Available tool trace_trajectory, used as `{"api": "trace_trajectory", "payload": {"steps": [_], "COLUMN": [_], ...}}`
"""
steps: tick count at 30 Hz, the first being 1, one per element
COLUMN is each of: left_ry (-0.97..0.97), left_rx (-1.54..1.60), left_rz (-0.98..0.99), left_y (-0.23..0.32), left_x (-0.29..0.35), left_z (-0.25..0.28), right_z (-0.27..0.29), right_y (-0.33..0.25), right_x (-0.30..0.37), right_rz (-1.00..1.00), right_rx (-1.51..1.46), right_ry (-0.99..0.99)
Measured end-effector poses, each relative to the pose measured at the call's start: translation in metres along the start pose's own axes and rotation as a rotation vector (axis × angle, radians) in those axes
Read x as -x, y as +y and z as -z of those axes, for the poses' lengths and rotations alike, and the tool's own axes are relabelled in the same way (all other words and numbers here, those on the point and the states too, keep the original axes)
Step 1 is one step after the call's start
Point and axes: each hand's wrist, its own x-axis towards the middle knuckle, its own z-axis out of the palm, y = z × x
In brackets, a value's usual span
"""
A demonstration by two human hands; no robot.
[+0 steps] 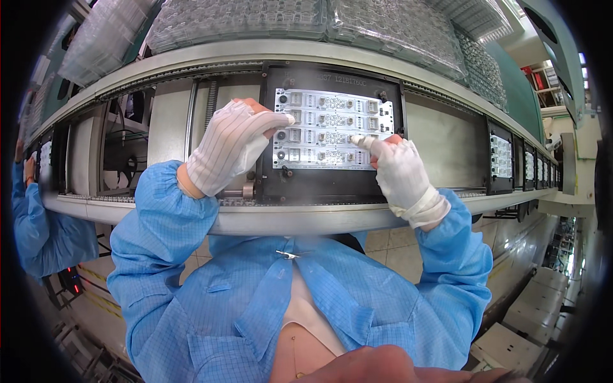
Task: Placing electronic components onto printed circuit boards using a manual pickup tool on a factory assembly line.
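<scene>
Both hands wear white striped gloves with some fingertips uncovered. My left hand (237, 142) is bent over the left edge of a silver panel of circuit boards (335, 129), its index finger and thumb brought together; anything between them is too small to make out. On the panel's right half rests the outstretched index fingertip of my right hand (401, 171), with the thumb apart and the other fingers curled. Several rows of small parts and pale square pieces cover the panel. It lies in a black carrier tray (319, 185) with dark corner knobs.
The carrier sits between two metal conveyor rails (306, 220). More loaded carriers (501, 156) stand along the line at the right. Stacked clear plastic trays (396, 38) line the far side. At the far left, another person's blue sleeve (32, 220) reaches to the line.
</scene>
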Motion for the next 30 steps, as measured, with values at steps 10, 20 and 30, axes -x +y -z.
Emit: {"api": "trace_trajectory", "payload": {"steps": [10, 20, 30], "left_ry": [-0.027, -0.154, -0.070], "left_rx": [-0.114, -0.453, -0.449], "left_rz": [-0.013, -0.145, -0.205], "left_y": [-0.011, -0.002, 0.044], "left_x": [-0.026, -0.046, -0.043], "left_z": [-0.036, -0.053, -0.034], "right_z": [-0.030, -0.003, 0.010], "right_y": [0.013, -0.003, 0.014], "right_x": [0.014, 0.012, -0.017], "right_rz": [0.199, 0.143, 0.065], "right_rx": [0.224, 0.275, 0.395], "right_ry": [0.226, 0.066, 0.253]}}
